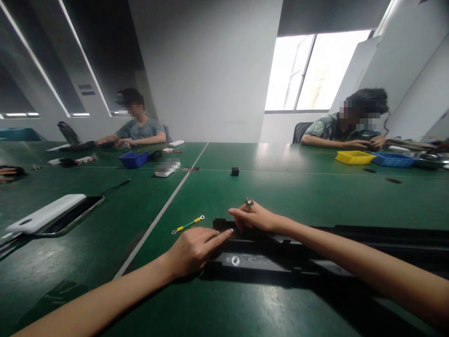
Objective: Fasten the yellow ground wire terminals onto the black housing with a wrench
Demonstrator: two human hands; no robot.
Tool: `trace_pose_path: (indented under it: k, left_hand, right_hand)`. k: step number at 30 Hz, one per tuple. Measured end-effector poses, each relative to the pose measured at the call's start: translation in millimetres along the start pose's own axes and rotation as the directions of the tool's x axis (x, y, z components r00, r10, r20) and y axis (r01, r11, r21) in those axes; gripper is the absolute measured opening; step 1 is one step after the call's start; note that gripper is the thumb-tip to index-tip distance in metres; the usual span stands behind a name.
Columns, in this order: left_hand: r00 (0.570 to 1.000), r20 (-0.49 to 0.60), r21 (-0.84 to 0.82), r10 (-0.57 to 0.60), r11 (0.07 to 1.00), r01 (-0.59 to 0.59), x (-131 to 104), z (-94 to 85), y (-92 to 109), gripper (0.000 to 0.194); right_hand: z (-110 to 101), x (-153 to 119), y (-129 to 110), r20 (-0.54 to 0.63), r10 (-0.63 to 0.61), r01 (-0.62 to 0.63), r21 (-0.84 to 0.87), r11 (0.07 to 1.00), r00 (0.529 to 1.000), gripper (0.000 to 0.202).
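A long black housing (266,263) lies across the table before me, running off to the right. My left hand (192,248) rests at its left end, index finger stretched over the edge and touching it; the thumb is hidden. My right hand (254,217) is closed above the same end, on a small metal wrench (249,204) whose jaw-shaped head sticks up from the fingers. The rest of the wrench is hidden. Just beyond my left hand lies a short green-and-yellow ground wire (188,224) with ring terminals at both ends.
On the left lie a white power bank (49,211) and a phone (79,214). A small black block (235,172) stands farther back. Blue bin (133,159), yellow bin (354,157) and another blue bin (393,159) stand near two people (140,128) seated across the table.
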State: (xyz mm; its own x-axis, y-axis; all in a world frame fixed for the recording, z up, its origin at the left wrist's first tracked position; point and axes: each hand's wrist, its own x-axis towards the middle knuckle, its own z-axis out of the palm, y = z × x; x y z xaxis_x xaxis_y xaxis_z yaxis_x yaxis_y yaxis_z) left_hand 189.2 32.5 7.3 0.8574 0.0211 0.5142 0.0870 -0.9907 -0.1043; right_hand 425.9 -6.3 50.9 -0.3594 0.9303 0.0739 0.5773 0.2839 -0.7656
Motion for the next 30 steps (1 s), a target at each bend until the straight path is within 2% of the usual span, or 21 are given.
trace_pose_path:
  k: [4,7,11,14,19,22,27,30]
  left_hand:
    - [1.0,0.0,-0.005,0.0,1.0,0.0,-1,1.5,-1,0.047]
    - [1.0,-0.001,-0.009,0.003,1.0,-0.003,-1,0.9,-1,0.045]
    - [1.0,0.012,-0.006,-0.016,1.0,0.016,0,-1.4,1,0.043]
    - [0.999,0.027,-0.022,-0.023,0.999,0.024,1,-2.8,2,0.044]
    - [0.998,0.047,-0.053,-0.035,0.998,0.037,0,-3.4,2,0.045]
    - [0.997,0.06,-0.078,-0.05,0.995,0.055,-1,-3.5,2,0.047]
    - [0.997,0.066,-0.127,-0.044,0.991,0.052,-3,-2.5,2,0.047]
    - [0.997,0.065,-0.138,-0.037,0.989,0.045,-3,-3.0,1,0.047]
  right_hand:
    - [1,-10,-8,-0.043,0.054,-0.056,-0.033,0.998,0.998,0.065]
    - [2,-18,-10,-0.091,0.078,-0.077,0.007,0.997,0.993,0.067]
    - [-1,-24,-9,-0.032,0.054,-0.05,0.107,0.993,0.998,0.071]
    - [-4,-26,-8,-0.036,0.064,-0.059,0.135,0.989,0.997,0.067]
    - [-6,-28,-8,-0.117,0.115,-0.092,0.187,0.978,0.986,0.046]
    - [-7,-28,-8,-0.156,0.14,-0.099,0.245,0.964,0.978,0.046]
    - [-10,-24,-3,-0.193,0.158,-0.115,0.219,0.969,0.968,0.051]
    - [-10,-22,1,-0.202,0.174,-0.118,0.26,0.958,0.964,0.05]
